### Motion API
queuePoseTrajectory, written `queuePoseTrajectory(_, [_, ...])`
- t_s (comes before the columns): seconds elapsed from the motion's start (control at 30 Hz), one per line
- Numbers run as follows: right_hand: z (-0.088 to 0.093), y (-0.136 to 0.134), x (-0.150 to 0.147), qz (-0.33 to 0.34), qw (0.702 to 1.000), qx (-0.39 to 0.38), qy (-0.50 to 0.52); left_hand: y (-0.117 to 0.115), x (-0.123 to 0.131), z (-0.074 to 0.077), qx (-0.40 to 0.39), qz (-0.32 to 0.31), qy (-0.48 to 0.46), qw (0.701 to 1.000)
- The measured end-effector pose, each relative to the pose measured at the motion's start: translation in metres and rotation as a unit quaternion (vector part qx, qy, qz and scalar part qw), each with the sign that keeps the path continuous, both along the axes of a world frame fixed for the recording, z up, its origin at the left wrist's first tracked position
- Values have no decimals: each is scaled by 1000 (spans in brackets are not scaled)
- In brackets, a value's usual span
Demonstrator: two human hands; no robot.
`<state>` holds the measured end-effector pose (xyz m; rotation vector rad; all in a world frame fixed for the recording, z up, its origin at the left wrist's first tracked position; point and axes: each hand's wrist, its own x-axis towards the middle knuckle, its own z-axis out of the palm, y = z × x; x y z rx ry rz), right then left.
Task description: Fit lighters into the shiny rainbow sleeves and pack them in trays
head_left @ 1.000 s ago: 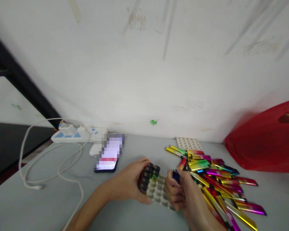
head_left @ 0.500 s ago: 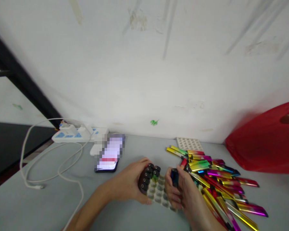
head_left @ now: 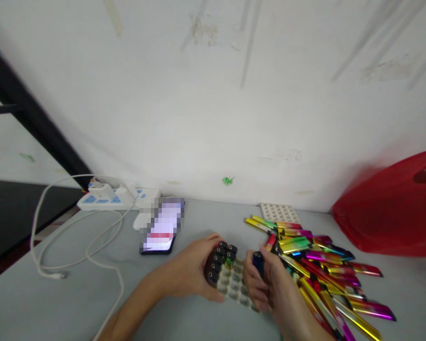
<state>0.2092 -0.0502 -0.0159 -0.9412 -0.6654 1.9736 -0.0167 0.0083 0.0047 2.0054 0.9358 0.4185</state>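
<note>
My left hand is wrapped round the left end of a pale tray with rows of round hollows, thumb along its near edge. Several lighters with black tops stand upright at that end, their small round openings facing up. One in the second row shows a green body. Just right of the tray, my right hand grips a dark blue lighter between thumb and fingers, its top tilted up. The fingers hide its lower part and the tray's right edge.
A pile of shiny multicoloured lighters lies at the right, with a second pale tray behind it. A red bag stands far right. To the left are a phone, a power strip and a looped white cable.
The dark blue lighter in my right hand has tilted slightly, and the hand has shifted a little. My left hand and the tray stay nearly where they were.
</note>
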Motion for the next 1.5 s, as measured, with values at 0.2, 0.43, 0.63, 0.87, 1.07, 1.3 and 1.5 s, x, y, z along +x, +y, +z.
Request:
queuePoseTrajectory(0.2, [-8,1,5,20,999,-30,-17,0,-1,-1,-3,0,-4,1000])
queuePoseTrajectory(0.43, [-21,8,3,8,1000,-17,-8,1,-1,-2,3,0,2,1000])
queuePoseTrajectory(0.63, [-4,-4,-9,-85,973,137,-164,0,-1,0,10,1,10,1000])
queuePoseTrajectory(0.87, [17,-16,-6,-135,845,381,-350,1,1,2,2,-2,-2,1000])
queuePoseTrajectory(1.07, [18,-13,-5,-85,821,415,-384,1,0,-2,-1,-2,5,1000])
queuePoseTrajectory(1.3, [14,-12,-8,-63,675,569,-466,1,1,-1,-1,-7,-12,1000])
queuePoseTrajectory(1.5, [11,-14,-6,-107,678,547,-479,0,1,2,-9,-1,1,1000])
